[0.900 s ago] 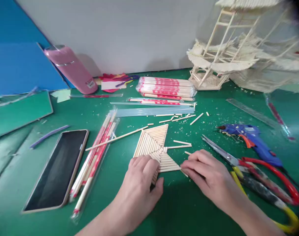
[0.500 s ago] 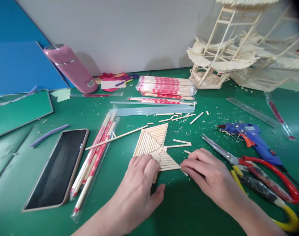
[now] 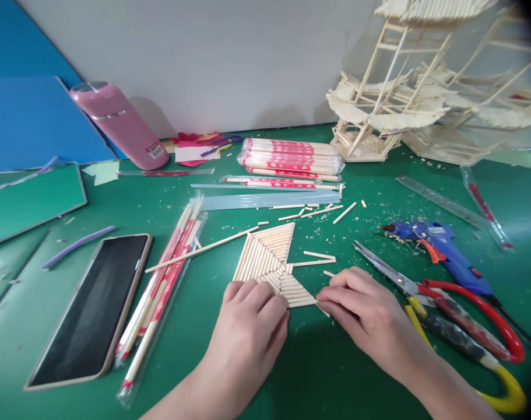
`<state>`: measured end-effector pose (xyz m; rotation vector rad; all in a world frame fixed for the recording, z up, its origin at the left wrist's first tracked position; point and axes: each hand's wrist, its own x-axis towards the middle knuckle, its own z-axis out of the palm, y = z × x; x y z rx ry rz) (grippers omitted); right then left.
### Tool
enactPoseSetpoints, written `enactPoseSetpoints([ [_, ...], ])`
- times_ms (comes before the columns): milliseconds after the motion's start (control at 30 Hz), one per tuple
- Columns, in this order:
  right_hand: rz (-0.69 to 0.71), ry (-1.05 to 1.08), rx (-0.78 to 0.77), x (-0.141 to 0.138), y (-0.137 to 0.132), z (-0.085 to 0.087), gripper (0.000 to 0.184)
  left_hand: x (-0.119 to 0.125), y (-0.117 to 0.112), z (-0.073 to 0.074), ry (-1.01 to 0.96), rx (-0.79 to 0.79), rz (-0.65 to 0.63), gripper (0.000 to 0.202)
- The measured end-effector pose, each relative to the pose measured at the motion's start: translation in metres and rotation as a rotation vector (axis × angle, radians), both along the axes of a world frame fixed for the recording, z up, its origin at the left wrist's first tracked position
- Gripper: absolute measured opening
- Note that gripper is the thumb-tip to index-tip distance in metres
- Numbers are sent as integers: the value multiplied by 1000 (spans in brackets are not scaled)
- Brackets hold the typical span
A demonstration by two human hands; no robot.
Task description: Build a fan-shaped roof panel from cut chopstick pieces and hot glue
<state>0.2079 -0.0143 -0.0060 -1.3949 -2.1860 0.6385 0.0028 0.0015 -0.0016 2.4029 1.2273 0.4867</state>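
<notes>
A flat panel of short wooden sticks [image 3: 265, 254], laid in triangular sections, rests on the green table. Over its near edge, my left hand [image 3: 250, 326] is closed with fingers curled and thumb tucked beneath; part of the panel is hidden under it. At the panel's right corner my right hand [image 3: 364, 309] is closed in a pinch. The tip of a short wooden stick [image 3: 324, 311] shows at those fingertips, the rest covered. Beyond that hand lie loose cut sticks [image 3: 315, 262], one touching the panel's middle.
Scissors [image 3: 396, 274] and a blue glue gun [image 3: 449, 248] lie right. Wrapped chopsticks [image 3: 164, 291] and a phone [image 3: 90, 309] are left. Behind are glue sticks [image 3: 269, 201], a chopstick bundle [image 3: 291, 157], a pink bottle [image 3: 120, 125] and a stick-built tower [image 3: 387, 111].
My left thumb has drawn in under the fingers, and that hand sits slightly lower on the panel. My right hand keeps its pinch at the corner. The whole view has shifted slightly.
</notes>
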Motion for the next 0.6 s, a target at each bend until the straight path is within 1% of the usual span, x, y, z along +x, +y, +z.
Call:
enactPoseSetpoints([
  [200,2,9,-6,-1,1,0,12,-1,-2,-3,-6,43,-4,21],
  [600,-8,7,-30,-2,1,2,13,0,-2,-5,-6,59,8,20],
])
